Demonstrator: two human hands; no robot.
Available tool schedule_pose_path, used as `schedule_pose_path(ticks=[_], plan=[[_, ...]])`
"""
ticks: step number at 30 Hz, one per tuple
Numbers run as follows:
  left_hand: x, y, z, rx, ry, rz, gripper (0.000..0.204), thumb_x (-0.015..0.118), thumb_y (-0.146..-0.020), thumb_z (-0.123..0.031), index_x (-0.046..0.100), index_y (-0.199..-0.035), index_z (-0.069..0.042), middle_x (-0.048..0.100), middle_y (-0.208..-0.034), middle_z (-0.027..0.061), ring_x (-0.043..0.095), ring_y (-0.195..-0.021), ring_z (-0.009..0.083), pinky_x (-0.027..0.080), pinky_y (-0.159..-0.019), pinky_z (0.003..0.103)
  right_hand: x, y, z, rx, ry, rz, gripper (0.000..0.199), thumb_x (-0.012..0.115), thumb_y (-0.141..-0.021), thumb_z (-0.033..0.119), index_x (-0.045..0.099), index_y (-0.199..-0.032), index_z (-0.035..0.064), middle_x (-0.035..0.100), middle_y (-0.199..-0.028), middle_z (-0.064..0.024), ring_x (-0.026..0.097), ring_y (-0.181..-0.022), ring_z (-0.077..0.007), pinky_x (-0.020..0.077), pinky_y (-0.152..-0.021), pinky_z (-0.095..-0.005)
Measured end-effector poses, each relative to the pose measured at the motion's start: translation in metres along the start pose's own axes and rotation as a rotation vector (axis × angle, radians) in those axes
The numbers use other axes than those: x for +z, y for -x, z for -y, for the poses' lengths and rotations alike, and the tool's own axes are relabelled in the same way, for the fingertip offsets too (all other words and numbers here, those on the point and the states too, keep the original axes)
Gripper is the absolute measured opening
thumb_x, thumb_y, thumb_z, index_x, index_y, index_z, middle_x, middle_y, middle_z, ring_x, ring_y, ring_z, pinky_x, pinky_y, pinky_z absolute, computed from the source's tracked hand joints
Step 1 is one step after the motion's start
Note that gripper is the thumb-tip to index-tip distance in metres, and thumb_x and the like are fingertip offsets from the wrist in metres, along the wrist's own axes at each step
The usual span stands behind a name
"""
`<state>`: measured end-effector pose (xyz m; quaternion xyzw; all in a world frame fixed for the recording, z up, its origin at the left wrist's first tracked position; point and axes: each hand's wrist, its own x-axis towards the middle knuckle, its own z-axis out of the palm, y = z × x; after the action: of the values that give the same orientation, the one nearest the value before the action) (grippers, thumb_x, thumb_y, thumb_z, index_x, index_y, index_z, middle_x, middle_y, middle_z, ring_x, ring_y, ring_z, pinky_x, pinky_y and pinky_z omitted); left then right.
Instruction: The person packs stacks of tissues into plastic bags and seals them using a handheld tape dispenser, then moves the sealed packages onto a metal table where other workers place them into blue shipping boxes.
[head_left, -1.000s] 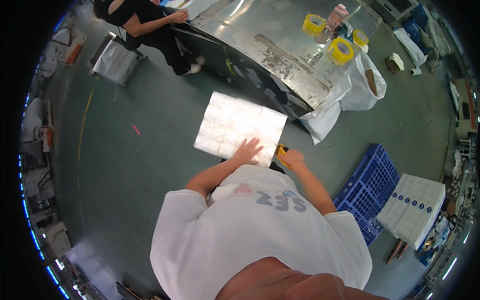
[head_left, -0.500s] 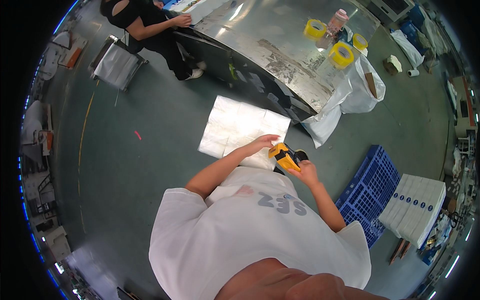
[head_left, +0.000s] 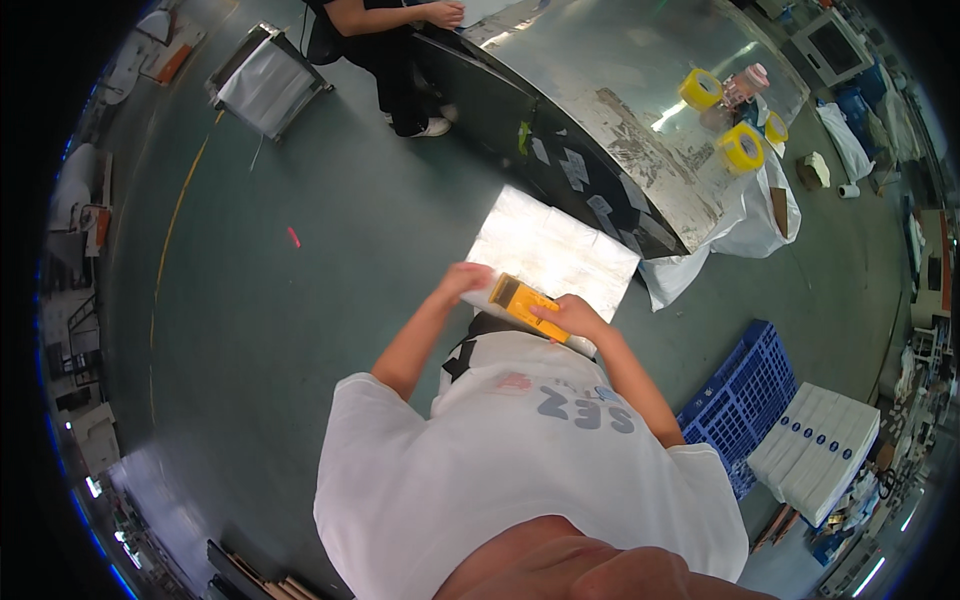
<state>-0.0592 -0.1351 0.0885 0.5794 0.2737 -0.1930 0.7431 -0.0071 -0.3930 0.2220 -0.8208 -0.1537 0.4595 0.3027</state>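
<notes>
My right hand [head_left: 572,316] grips a yellow tape dispenser [head_left: 522,302] with a dark end, tilted over the near edge of a flat white wrapped bundle [head_left: 550,240]. The dispenser's dark end points toward my left hand [head_left: 468,280]. That hand is at the bundle's left near edge, its fingers stretched toward the dispenser and slightly blurred. Whether a strip of tape runs between the hand and the dispenser cannot be made out. The bundle is in front of my body, beside the metal table [head_left: 640,130].
Yellow tape rolls [head_left: 741,148] and a pink bottle [head_left: 748,82] stand on the table. White sheeting [head_left: 745,225] hangs from its corner. A blue pallet [head_left: 745,390] and stacked white packs [head_left: 815,450] are at right. Another person [head_left: 390,50] stands far left, near a cart [head_left: 268,85].
My right hand has turned the dispenser and brought it left over the bundle. My left hand has moved to the bundle's left edge. The whole view has shifted.
</notes>
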Motion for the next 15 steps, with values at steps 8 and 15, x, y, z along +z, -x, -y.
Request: schedule_pose_path(ticks=[8,15], plan=[[-0.096,-0.093,0.060,0.040,0.070,-0.135,0.031,0.060,-0.076,-0.023,0.058,-0.096,0.000,0.062,-0.085,0.0102,0.059,-0.076,0.0161,0.047,-0.072,0.027,0.005,-0.027,0.001,0.187,-0.211,0.120,0.059,0.053,-0.072,0.056,0.059,-0.063,-0.0021,0.057,-0.053,-0.0082,0.057,-0.051,-0.0158,0.0450,-0.058,-0.0251],[-0.034,-0.091,0.091,-0.349,-0.364,-0.514,0.102,0.069,-0.062,-0.043,0.007,-0.131,-0.001,0.004,-0.135,0.0251,0.015,-0.125,0.0348,0.021,-0.101,0.038,-0.006,0.012,-0.036,0.245,-0.099,0.051,0.055,0.054,-0.073,0.054,0.060,-0.066,-0.0008,0.057,-0.054,-0.0082,0.057,-0.051,-0.0137,0.0444,-0.055,-0.0238]])
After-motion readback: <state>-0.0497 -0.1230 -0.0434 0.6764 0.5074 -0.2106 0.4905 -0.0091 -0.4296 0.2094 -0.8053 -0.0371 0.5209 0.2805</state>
